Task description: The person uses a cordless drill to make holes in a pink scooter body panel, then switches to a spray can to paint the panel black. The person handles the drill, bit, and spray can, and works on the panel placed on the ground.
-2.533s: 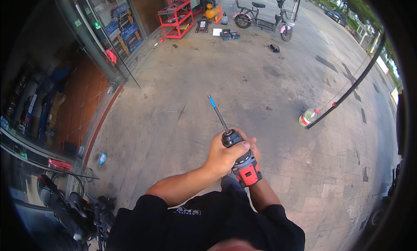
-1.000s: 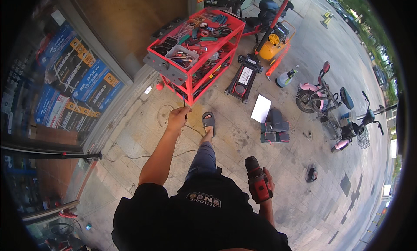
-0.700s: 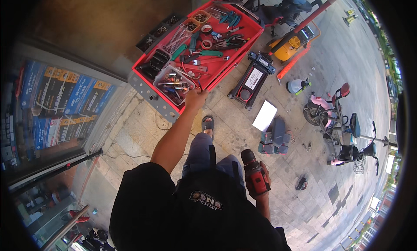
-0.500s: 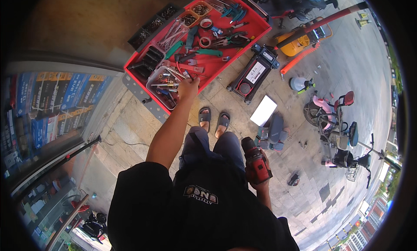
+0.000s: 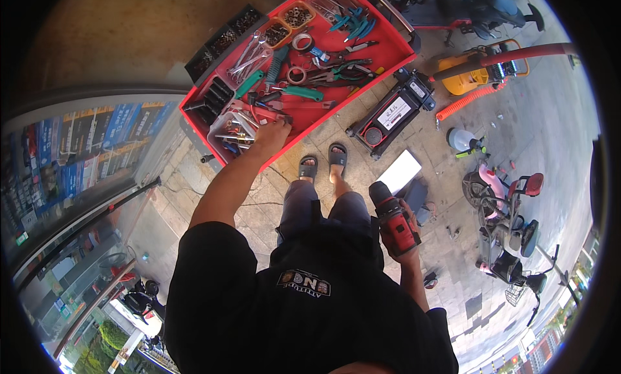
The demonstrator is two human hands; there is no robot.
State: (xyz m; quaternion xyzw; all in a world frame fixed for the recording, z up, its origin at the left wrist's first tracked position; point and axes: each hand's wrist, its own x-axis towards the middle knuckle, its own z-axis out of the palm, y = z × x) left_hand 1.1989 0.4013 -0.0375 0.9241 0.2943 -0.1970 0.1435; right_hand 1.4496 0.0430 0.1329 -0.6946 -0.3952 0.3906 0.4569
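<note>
The right hand grips a red-and-black drill, right of centre in the frame, its dark nose pointing to the upper left. The left hand, above centre, reaches over the near rim of the red cart, beside the clear box. Its fingers are bent downward; their tips are partly hidden, so I cannot tell whether they grasp anything.

The cart's near edge slants from left of centre up to the upper right. A strip of paving separates it from the two slippers, and a narrower gap runs between cart and jack.

Counted in the cart: two tape rolls, two orange tubs of small parts. On the ground: one jack, one white sheet, one spray bottle, one yellow compressor, one pink-and-black bike.
</note>
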